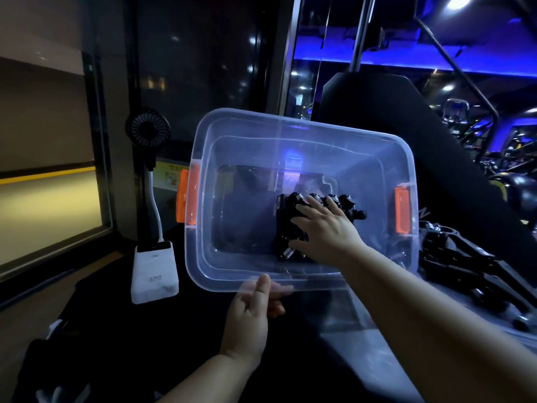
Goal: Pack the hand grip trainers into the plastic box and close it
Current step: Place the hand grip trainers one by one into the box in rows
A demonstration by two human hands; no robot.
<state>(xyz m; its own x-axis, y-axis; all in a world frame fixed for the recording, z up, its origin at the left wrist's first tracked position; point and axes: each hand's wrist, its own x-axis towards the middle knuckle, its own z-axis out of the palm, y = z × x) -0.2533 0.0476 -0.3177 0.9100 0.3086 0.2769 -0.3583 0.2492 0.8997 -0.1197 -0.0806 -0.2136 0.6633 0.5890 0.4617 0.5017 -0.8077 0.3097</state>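
The clear plastic box (290, 123) is up off the dark surface and tipped so its open top faces the person. It has no lid on, and an orange latch (186, 196) hangs at each short end.

The left hand (250, 312) holds the box by the middle of the near rim. The thumb is pressed on top of the edge and the other fingers show through the plastic underneath, so it is a pinch on the rim.

The right hand (328, 228) reaches over that rim into the box. Its fingers are spread and fairly straight, laid flat on a small heap of black hand grip trainers (283, 216). From here I can't see any finger curling under them.

That heap sits on the box floor towards the right end, with a bit of metal spring showing at its near edge. More black trainers (459, 263) lie outside the box, just right of it.

Left of the box stands a white power bank (154, 271). It has a dark strip at the top and faint grey print on its face, too small to read. A white bendy stalk rises from it to a small black fan (147, 128).

Behind the fan's stalk is a yellow notice (168, 178) with characters too blurred to make out.
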